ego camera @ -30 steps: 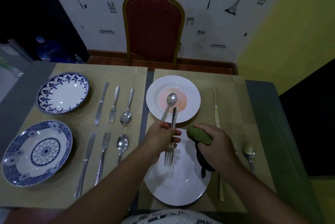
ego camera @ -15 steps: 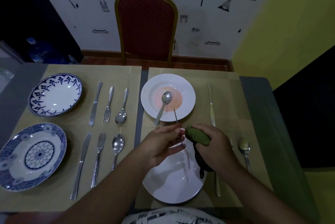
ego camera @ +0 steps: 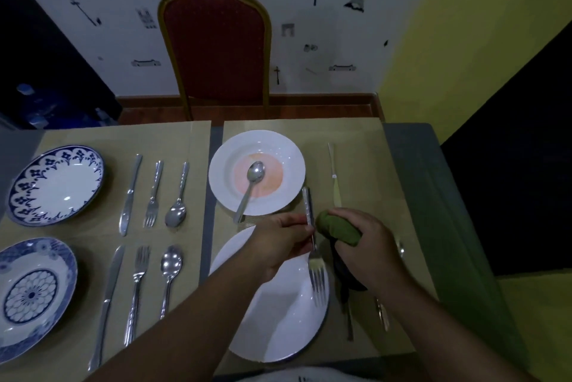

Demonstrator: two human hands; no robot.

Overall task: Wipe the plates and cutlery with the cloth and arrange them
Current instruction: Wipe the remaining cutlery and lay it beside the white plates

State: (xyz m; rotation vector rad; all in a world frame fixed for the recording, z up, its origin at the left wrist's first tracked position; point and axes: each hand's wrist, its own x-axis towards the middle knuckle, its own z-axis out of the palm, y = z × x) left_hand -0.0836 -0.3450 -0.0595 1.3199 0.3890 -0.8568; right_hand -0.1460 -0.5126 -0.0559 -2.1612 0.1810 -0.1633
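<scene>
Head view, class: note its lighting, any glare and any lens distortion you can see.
Head view: dim overall, so the cloth in the right hand looks murky. Head view: small glints on the near-left spoon and the fork held by the left hand. Head view: wide-angle stretch makes the table edge on the right slant outward.

fork [ego camera: 315, 265] turned flat-side up again, shifted right, seemingly touching cloth [ego camera: 338, 228]

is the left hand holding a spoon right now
No, the left hand pinches a fork by its handle, tines over the near white plate; the right hand grips the green cloth.
</scene>
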